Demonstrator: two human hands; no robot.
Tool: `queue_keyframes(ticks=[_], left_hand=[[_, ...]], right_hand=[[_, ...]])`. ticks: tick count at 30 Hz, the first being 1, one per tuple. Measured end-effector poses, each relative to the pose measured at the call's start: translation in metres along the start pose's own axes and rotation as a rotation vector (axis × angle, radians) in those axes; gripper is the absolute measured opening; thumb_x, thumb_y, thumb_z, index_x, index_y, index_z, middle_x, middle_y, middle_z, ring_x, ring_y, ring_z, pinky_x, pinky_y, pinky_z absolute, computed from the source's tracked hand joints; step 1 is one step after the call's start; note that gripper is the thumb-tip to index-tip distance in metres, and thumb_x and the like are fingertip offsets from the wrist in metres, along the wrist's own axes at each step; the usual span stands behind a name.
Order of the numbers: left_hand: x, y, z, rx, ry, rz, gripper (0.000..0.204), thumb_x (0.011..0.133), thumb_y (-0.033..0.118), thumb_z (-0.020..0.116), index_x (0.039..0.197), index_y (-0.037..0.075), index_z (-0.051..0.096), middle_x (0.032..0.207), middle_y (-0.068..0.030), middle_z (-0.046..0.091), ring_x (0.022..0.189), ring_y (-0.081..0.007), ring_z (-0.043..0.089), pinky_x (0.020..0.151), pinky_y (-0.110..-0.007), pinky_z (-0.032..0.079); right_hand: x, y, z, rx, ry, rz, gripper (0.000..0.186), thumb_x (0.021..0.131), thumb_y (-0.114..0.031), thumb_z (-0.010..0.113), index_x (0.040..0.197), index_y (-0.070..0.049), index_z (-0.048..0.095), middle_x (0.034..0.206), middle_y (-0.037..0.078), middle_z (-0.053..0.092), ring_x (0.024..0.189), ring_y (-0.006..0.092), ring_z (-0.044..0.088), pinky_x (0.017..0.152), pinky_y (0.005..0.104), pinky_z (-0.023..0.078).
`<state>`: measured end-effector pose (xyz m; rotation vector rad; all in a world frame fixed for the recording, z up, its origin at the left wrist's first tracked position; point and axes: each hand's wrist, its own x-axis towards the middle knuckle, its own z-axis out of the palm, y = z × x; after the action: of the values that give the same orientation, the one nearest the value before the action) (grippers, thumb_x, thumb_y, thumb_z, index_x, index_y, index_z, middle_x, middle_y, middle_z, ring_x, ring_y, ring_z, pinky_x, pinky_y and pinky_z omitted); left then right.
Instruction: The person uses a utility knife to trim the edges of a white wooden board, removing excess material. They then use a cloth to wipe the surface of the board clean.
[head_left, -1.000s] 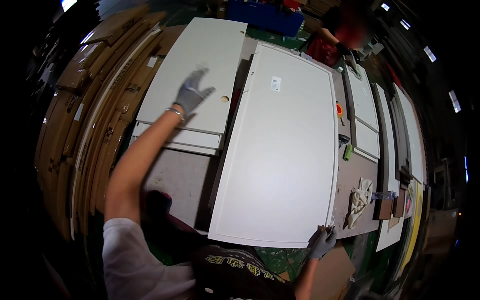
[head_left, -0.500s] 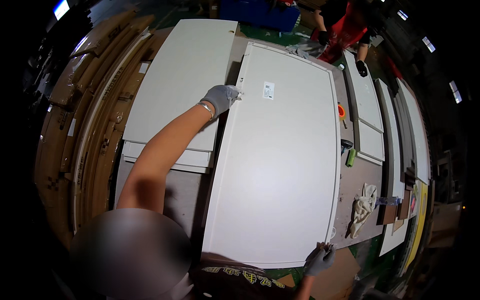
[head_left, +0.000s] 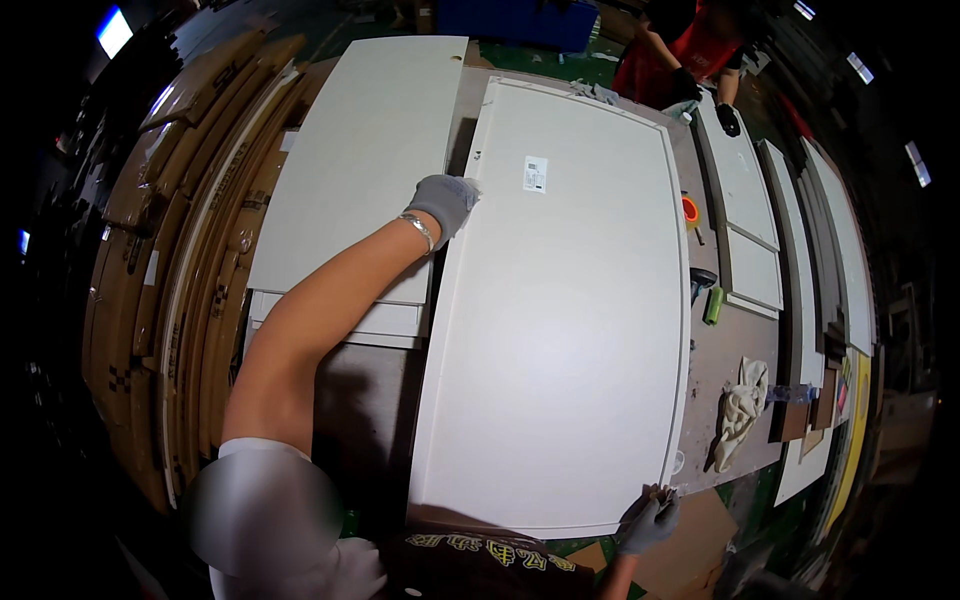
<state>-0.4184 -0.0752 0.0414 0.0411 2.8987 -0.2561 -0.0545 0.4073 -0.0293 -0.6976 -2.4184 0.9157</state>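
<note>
A large white panel [head_left: 555, 330] with a raised rim and a small label lies lengthwise in front of me on a table [head_left: 725, 340]. My left hand [head_left: 445, 205], in a grey glove, has its fingers closed over the panel's left edge, toward the far end. My right hand [head_left: 650, 520], also gloved, grips the near right corner with bent fingers; whether anything else is in its fingertips is too small to tell. A second white panel [head_left: 350, 160] lies to the left, on more boards.
Cardboard-wrapped packages [head_left: 190, 250] stack at far left. A co-worker [head_left: 680, 60] in red stands at the back right beside narrow panels [head_left: 750, 260]. An orange tape roll [head_left: 690, 212], a green tool [head_left: 714, 305] and a cream cloth [head_left: 740, 410] lie right of the large panel.
My left hand moved from over the left panel, fingers spread, to the large panel's left edge and closed there. My right hand stays at the corner. The co-worker's arms have shifted.
</note>
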Motion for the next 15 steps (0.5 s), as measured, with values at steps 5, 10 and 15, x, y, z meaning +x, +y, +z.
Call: queue_keyframes(ticks=[5,10,15], left_hand=[[0.046,-0.056,0.04,-0.184,0.407,-0.013,0.019,0.085,0.015,0.058,0.102,0.008,0.063,0.088,-0.0138,0.069,0.079,-0.0283,0.068,0.073,-0.037,0.053],[0.08,-0.157,0.025,-0.661,0.419,-0.31,0.024,0.088,0.025,0.057,0.1,0.005,0.064,0.09,-0.0128,0.067,0.079,-0.0268,0.065,0.074,-0.037,0.051],[0.003,-0.065,-0.004,-0.575,0.114,-0.047,0.037,0.08,0.039,0.07,0.088,0.003,0.065,0.089,-0.014,0.067,0.082,-0.0282,0.064,0.076,-0.033,0.05]], right_hand=[[-0.001,0.022,0.004,0.015,0.033,-0.012,0.028,0.083,0.001,0.052,0.108,0.009,0.06,0.095,0.014,0.064,0.085,0.0212,0.062,0.077,0.0335,0.052],[0.002,0.012,0.003,-0.092,0.034,-0.066,0.027,0.082,0.002,0.053,0.107,0.008,0.06,0.094,0.014,0.063,0.085,0.0229,0.061,0.076,0.0341,0.052],[-0.001,0.04,0.001,0.01,-0.016,-0.042,0.026,0.082,0.004,0.051,0.107,0.008,0.059,0.093,0.012,0.062,0.082,0.0194,0.06,0.074,0.032,0.053]])
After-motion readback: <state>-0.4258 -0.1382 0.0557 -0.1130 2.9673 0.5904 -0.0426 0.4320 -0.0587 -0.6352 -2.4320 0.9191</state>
